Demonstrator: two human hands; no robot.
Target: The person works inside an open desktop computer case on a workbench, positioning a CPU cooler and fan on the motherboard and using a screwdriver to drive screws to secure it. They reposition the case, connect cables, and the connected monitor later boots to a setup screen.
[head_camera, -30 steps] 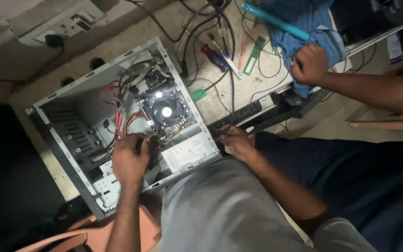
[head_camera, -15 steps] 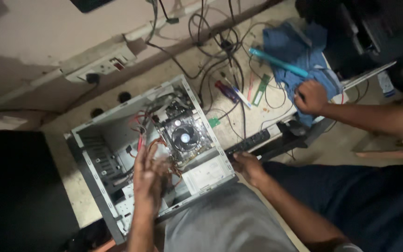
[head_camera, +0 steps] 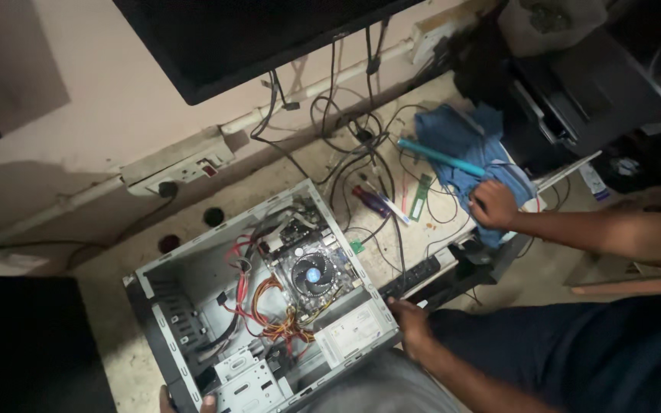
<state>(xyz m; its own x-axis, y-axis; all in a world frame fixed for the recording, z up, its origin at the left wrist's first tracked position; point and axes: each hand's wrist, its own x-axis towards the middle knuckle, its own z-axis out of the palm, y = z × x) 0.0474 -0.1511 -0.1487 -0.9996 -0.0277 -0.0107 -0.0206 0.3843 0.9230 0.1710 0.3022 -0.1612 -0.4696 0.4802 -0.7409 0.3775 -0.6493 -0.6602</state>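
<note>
hands steady the computer case (head_camera: 193,284): left hand (head_camera: 185,400) curled round its near corner, right hand (head_camera: 411,325) on its side edge, grip unclear; i'd hold firm before reaching inside.

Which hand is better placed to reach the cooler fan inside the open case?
Right, probably. The right hand rests on the side rim of the open computer case, close to the cooler fan. Of the left hand only fingertips show, curled on the case's bottom corner, farther off across the wiring.

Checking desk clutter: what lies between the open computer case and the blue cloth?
In the head view: a screwdriver, a green memory stick and loose black cables.
</note>
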